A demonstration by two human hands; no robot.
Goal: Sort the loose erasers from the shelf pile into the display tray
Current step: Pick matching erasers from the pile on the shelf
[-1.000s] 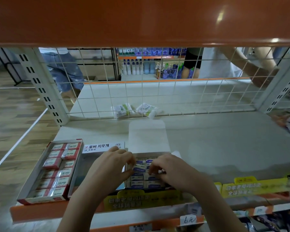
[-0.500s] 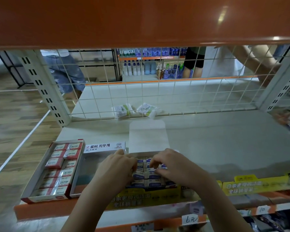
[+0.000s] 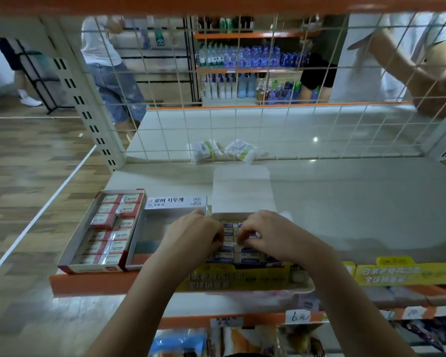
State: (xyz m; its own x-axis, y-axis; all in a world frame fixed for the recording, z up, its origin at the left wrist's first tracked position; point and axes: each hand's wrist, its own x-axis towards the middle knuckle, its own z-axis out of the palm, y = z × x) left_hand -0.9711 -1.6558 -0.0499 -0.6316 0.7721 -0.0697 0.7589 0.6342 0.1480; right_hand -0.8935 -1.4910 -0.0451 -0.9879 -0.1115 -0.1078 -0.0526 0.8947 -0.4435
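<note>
Nearest the camera, both forearms reached up over the orange shelf edge [image 3: 88, 284] into the display tray [image 3: 245, 215], the open white box at the front of the shelf. The left hand [image 3: 193, 237] and right hand [image 3: 271, 234] sat close together over the blue-and-white erasers [image 3: 227, 256] packed in rows inside it. Both had their fingers curled down onto the top erasers; the right fingertips [image 3: 242, 238] appeared to pinch one, though blur made the exact grip hard to tell, and the left hand's hold could not be made out.

Compared with a second before, the hands had drawn slightly closer to each other and stayed in the same part of the tray, while the camera had tipped up, showing less of the upper orange shelf and more of the shop beyond.

Just left of the tray lay a second white box with Korean lettering [image 3: 175, 202], and beside that a red-edged box of red-and-white erasers [image 3: 108, 228], both where they were earlier. The tray's lid flap [image 3: 242, 189] lay flat behind it. Further back, two small green-and-white packets [image 3: 222, 150] rested against the wire grid [image 3: 294, 124], unmoved. Beyond the grid stood shelves of bottles [image 3: 242, 60] and people.
</note>
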